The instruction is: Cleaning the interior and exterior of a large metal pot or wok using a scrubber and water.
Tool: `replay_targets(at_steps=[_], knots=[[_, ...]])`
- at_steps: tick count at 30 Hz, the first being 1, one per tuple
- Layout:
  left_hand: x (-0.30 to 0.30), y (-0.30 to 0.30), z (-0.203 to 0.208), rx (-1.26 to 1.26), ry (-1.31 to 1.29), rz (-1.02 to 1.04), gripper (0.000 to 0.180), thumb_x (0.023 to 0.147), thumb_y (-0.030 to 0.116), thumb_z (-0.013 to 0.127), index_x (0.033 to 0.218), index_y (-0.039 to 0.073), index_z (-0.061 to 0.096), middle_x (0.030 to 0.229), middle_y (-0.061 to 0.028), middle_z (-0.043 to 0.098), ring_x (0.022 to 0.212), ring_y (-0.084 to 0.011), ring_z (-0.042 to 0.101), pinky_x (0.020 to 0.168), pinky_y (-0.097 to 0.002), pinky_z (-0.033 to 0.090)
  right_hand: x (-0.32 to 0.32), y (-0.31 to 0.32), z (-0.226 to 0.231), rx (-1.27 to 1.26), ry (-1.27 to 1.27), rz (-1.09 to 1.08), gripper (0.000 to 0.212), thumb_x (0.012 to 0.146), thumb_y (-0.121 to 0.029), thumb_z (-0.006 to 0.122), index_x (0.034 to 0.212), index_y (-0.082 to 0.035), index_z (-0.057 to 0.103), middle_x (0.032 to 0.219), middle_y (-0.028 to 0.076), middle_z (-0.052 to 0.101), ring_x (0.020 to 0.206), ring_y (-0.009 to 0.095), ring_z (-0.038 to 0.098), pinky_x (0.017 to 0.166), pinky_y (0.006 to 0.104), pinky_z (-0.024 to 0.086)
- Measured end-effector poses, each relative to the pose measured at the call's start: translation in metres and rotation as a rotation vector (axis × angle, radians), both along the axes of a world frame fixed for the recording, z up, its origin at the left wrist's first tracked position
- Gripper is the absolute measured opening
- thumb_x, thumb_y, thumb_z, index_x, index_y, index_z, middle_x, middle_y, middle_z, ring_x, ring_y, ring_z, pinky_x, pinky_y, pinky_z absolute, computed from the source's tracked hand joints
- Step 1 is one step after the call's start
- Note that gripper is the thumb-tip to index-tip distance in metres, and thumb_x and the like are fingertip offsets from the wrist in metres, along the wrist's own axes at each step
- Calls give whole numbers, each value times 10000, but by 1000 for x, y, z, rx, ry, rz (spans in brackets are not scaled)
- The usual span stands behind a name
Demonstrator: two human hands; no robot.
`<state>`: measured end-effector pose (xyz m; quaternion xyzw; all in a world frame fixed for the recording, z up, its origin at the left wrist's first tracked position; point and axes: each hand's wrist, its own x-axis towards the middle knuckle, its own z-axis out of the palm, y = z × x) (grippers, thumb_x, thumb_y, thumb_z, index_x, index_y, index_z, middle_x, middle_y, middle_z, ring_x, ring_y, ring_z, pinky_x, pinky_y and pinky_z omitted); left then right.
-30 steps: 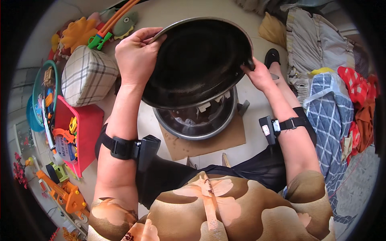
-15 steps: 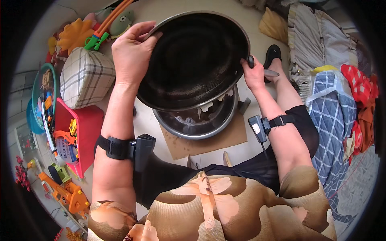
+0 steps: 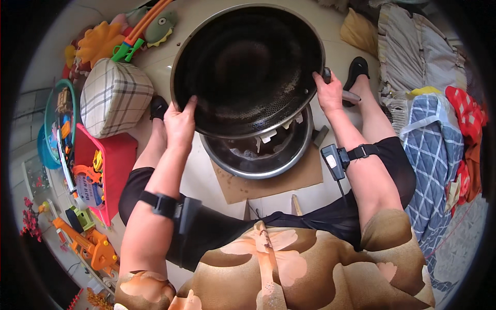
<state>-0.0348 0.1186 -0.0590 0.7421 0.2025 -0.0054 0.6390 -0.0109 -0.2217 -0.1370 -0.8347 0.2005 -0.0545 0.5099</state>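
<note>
A large black frying pan (image 3: 248, 67) with a honeycomb-textured wall is held up in front of me, its inside tilted toward my view. My left hand (image 3: 181, 124) grips its near-left rim, thumb over the inside and fingers tucked behind. On the right, my right hand (image 3: 329, 93) is closed on the pan's edge beside the handle (image 3: 351, 96), thumb on the rim. Below hangs a view of a metal basin (image 3: 253, 173), partly covered by the pan, holding dark liquid, some foam and pale scraps.
Under the basin lies a cardboard sheet (image 3: 232, 188) on the tiled floor. To the left are a checked fabric cube (image 3: 116, 98), a red bin (image 3: 113, 165) of toys and a teal basket (image 3: 75, 108). A blue checked quilt (image 3: 434, 150) and other cloths lie on the right.
My left hand has slid along the rim from the upper left to the near-left side. The pan has risen slightly in view, and my right hand keeps its grip.
</note>
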Motion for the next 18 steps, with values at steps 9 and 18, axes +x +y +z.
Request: replay_targets(at_steps=[9,18], knots=[[4,-18,-19,-49,-188,176,218,974,89,558,1107,-60,644,1013,-51,686,890,-108,586,828,-255,456,-5,0,1,-6,15,-42,295,874,-265,673,1021,-9,662,828,101,691,766,162,602,775,323,487],[16,-11,-32,-17,-257,227,179,959,76,584,1037,-60,669,921,-33,701,815,-80,585,775,-233,461,-39,-7,37,165,136,-204,281,932,-283,601,885,-8,634,759,53,686,658,118,638,606,294,503]])
